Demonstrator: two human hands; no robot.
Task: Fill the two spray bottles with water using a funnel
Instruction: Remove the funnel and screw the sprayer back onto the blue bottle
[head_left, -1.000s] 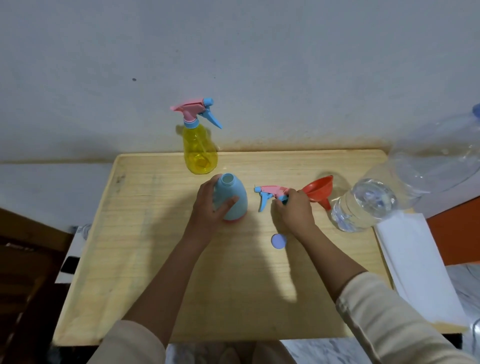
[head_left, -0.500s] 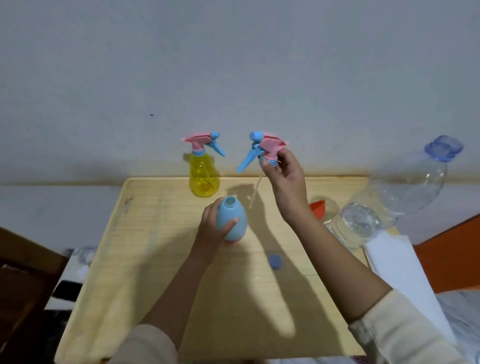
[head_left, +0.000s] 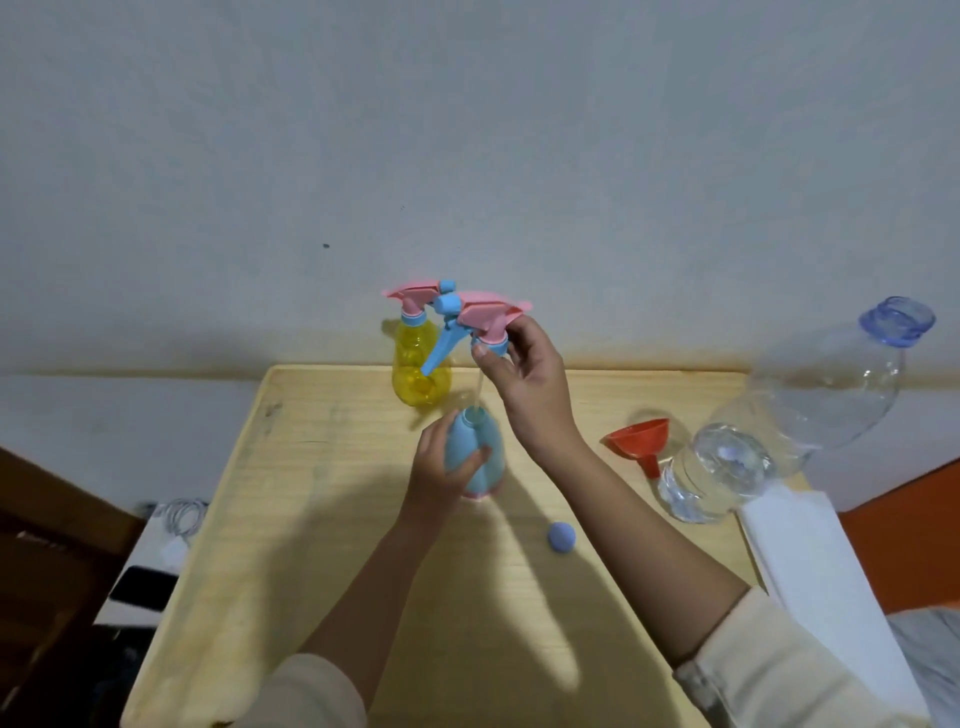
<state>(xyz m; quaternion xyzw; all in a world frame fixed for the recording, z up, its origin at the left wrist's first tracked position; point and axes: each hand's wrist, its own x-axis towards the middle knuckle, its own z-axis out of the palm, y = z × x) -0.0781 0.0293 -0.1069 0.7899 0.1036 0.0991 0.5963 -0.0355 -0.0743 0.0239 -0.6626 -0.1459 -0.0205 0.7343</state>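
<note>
Wooden table (head_left: 322, 519): yellow bottle (head_left: 415, 374), blue bottle (head_left: 480, 457), funnel (head_left: 636, 439), water bottle (head_left: 727, 467), cap (head_left: 561, 538).

— Light?
— Dim and flat, from upper right; arms (head_left: 363, 597) cast long soft shadows across the worktop (head_left: 311, 467).
— Sharpness?
— Soft overall, edges bowed by the wide lens.

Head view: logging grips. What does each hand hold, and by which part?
Right hand pinches the spray head by its blue collar; left hand grips the blue bottle round its body.
</note>
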